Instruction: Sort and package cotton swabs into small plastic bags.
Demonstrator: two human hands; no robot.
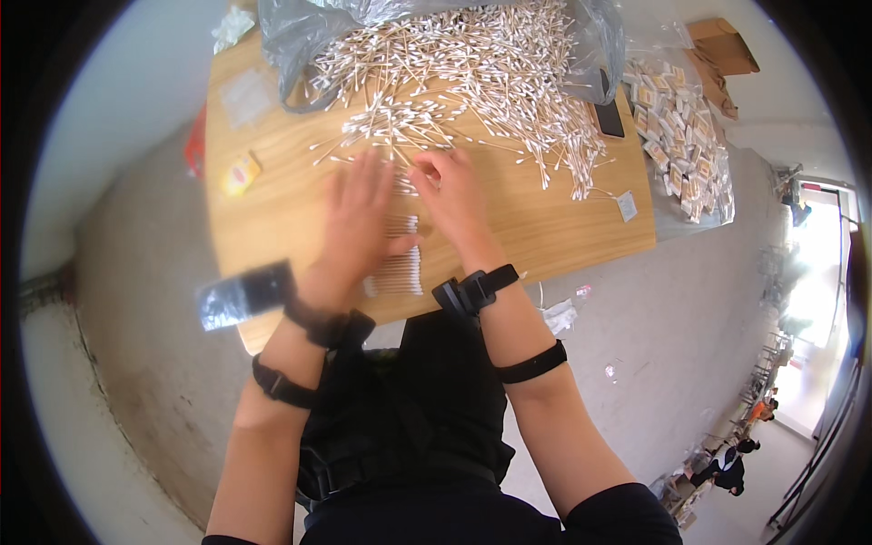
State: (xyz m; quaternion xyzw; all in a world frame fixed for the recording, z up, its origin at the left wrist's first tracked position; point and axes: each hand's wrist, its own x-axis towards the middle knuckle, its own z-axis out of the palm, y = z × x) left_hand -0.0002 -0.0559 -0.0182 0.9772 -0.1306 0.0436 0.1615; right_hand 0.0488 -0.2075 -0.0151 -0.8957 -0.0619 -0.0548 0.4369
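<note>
A neat row of cotton swabs [400,272] lies side by side near the table's front edge. Over its left side my left hand [357,213] is stretched out flat, slightly blurred, with its thumb across the swabs. Just right of it, my right hand [457,195] has its fingers curled and thumb bent in, at the upper end of the row; whatever sits in the pinch is hidden. Beyond both hands, a small cluster of loose swabs [395,123] spreads in front of a large heap of swabs [490,59]. Part of the row is covered by my left hand.
A grey plastic bag [295,50] surrounds the heap. A phone [609,118] lies at its right, near a small white packet [627,206]. Yellow packet [242,173] and clear plastic [245,97] lie left; a dark-and-silver pouch [245,295] overhangs the left edge. Bagged small boxes [681,136] stand right.
</note>
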